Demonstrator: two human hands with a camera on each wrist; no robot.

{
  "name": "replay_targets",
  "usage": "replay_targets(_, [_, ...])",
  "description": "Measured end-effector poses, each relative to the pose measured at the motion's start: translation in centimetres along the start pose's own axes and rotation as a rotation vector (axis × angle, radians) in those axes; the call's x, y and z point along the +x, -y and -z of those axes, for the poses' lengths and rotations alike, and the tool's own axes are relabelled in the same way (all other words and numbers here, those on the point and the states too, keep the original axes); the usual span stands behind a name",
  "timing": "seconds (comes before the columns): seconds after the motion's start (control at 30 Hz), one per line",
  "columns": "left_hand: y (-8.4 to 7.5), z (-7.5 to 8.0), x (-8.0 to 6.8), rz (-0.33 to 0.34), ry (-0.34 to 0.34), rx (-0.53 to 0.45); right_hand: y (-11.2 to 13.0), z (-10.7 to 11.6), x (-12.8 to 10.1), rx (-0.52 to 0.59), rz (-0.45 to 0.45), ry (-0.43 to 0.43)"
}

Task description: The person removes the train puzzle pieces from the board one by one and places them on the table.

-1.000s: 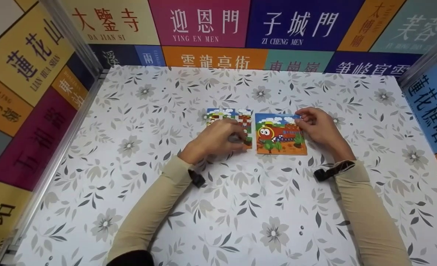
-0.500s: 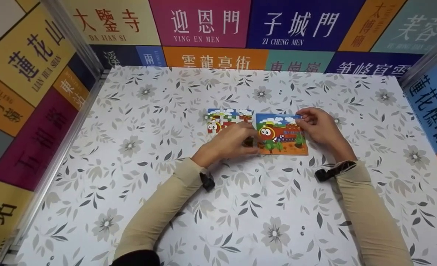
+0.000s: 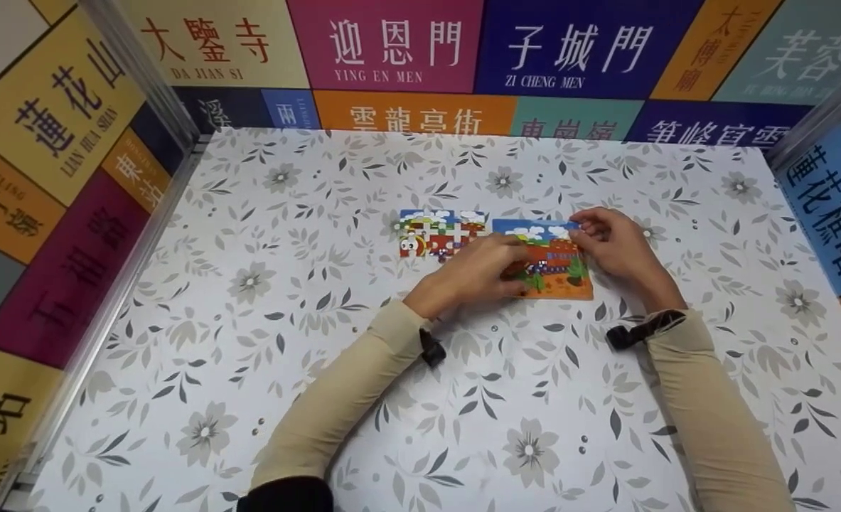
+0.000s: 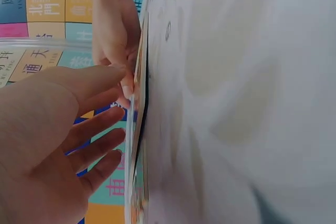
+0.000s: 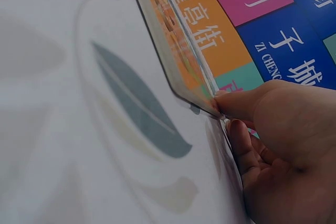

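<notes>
A square train picture puzzle (image 3: 562,281), whole in its image, lies on the table in the head view. My right hand (image 3: 618,247) pinches its upper right corner; in the right wrist view the thumb (image 5: 239,103) is on that corner. Over the puzzle's left part, my left hand (image 3: 480,274) covers the train's face. Its fingers (image 4: 107,142) are loosely extended in the left wrist view, thumb and index tips close to the puzzle's surface, nothing visible between them. Left of it sits a second train puzzle (image 3: 414,244) with white gaps across its picture, its lower part hidden behind the left hand.
White floral paper covers the table (image 3: 320,427). Upright panels (image 3: 392,46) with coloured blocks and large characters stand along the back and both sides. Both forearms reach in from the front, each with a dark wrist strap (image 3: 640,331).
My left hand has moved right, from over the gapped puzzle to over the left part of the whole one. More of the gapped puzzle shows. The right hand keeps its place at the corner.
</notes>
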State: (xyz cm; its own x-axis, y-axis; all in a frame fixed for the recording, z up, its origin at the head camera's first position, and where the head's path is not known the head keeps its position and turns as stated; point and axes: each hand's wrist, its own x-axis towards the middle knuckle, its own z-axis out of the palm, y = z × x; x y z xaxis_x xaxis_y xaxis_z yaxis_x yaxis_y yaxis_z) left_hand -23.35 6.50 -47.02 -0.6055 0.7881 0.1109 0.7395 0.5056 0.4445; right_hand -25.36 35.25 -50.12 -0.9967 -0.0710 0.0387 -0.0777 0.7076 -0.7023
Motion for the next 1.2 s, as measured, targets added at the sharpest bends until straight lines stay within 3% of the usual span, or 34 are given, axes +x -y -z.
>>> replay_targets(0.3, [-0.9, -0.5, 2.0, 0.014, 0.075, -0.050, 0.2, 0.1, 0.0, 0.012, 0.001, 0.010])
replay_targets(0.5, [-0.6, -0.9, 2.2, -0.049, 0.068, -0.131, 0.2, -0.2, 0.0, 0.017, 0.003, 0.009])
replay_targets(0.87, [-0.6, -1.2, 2.3, -0.076, 0.065, -0.199, 0.0, -0.1, -0.1, -0.014, 0.030, -0.006])
replay_targets(1.2, [-1.1, -1.1, 2.2, 0.039, 0.108, -0.142, 0.2, -0.1, 0.0, -0.019, 0.028, -0.003])
